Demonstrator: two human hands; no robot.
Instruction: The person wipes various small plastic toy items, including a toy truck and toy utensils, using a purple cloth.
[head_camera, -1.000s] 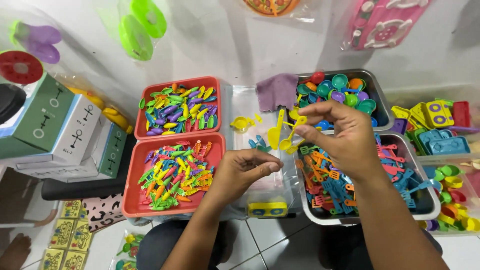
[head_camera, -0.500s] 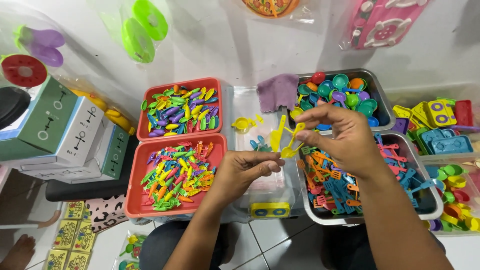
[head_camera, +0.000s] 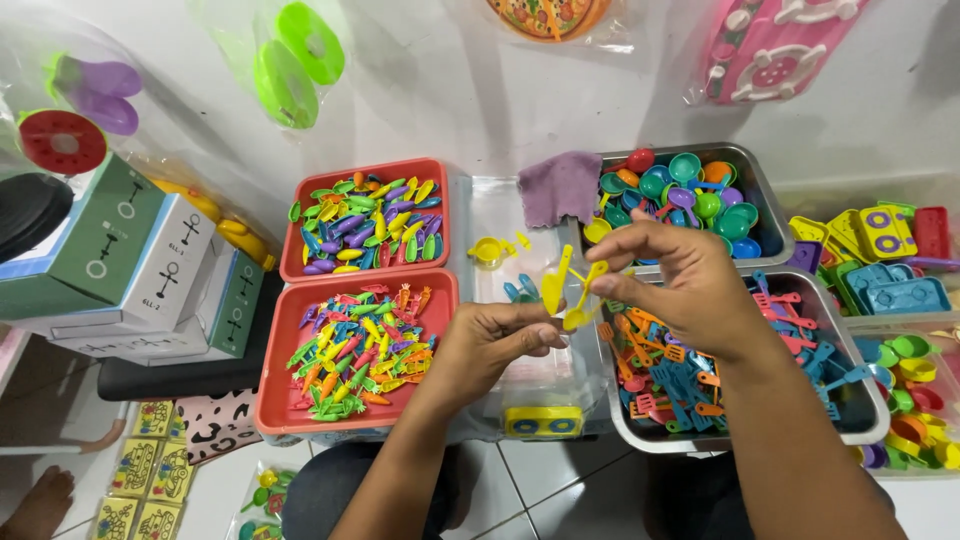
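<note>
Two hands' fingers (head_camera: 548, 330) clamped on yellow toy utensils (head_camera: 570, 290), long axes upright, slightly tilted.

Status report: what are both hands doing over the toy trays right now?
Left hand and right hand both pinching small yellow toy utensils. Held above clear bag. Nothing blocking.

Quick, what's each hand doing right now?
Left hand: closed, pinching yellow utensils.
Right hand: closed, pinching a yellow spoon.
</note>
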